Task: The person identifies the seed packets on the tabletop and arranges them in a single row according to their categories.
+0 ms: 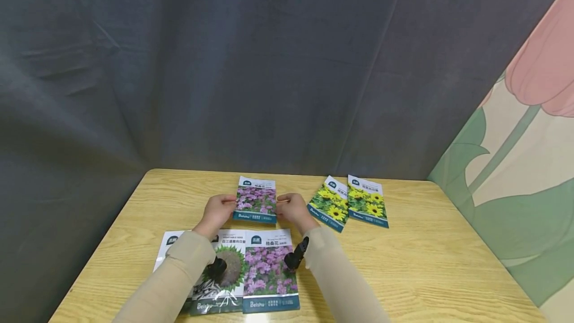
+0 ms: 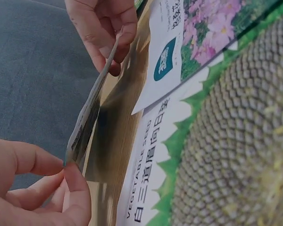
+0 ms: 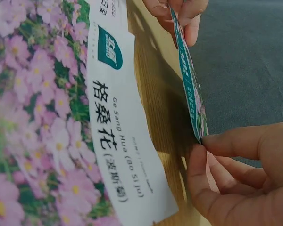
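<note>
A small seed packet with pink-purple flowers (image 1: 256, 201) is held up off the table between both hands. My left hand (image 1: 219, 212) pinches its left edge between thumb and fingers, which the left wrist view shows close up. On the opposite edge, my right hand (image 1: 293, 209) pinches it in the same way; the packet (image 3: 191, 89) appears nearly edge-on in the right wrist view. Nearer to me lies a larger packet with pink flowers (image 1: 269, 268). Beside it is a sunflower seed packet (image 1: 230, 263), partly covered by the left sleeve.
Two packets with yellow flowers, one tilted (image 1: 330, 203) and one straighter (image 1: 367, 201), lie at the back right of the wooden table (image 1: 417, 263). Another white packet (image 1: 169, 239) shows at the left, mostly behind the forearm. A dark curtain (image 1: 269, 69) hangs behind the table.
</note>
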The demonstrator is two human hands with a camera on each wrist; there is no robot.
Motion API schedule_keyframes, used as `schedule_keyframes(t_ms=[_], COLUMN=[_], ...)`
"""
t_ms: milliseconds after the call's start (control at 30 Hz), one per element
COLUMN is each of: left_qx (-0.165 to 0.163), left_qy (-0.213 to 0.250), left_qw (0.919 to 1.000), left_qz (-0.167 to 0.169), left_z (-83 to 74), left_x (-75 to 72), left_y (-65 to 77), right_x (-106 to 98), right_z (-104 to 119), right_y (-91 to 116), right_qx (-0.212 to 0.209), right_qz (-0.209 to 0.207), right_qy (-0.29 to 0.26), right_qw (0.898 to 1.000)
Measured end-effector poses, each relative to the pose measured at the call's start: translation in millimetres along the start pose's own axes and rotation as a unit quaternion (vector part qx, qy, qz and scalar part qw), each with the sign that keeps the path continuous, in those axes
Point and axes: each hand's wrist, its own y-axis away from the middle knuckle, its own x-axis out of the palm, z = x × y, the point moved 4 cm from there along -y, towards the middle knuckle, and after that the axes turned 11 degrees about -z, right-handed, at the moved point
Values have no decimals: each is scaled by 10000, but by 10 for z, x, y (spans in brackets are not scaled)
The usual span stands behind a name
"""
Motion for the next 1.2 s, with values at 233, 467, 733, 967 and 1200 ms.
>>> schedule_keyframes(t_ms=[233, 467, 733, 967, 1200], left_qx=[-169, -120, 16, 115, 223], left_qy=[373, 596, 734, 785, 874], left_qw=[9991, 9981, 9972, 9960, 9943], left_qz=[65, 52, 167, 413, 569], left_z=[-12, -80, -173, -218, -287], left_x=[9, 25, 65, 94, 166], left_y=[32, 118, 273, 424, 591], right_x=[-76, -249, -491, -666, -864], right_z=[-36, -46, -32, 14, 52], right_y=[68, 178, 313, 405, 490], right_qx=[-35, -128, -168, -262, -505], right_qz=[51, 261, 561, 651, 791], right_qy=[-239, -547, -1028, -1095, -923], right_qw=[9997, 9981, 9930, 9915, 9913])
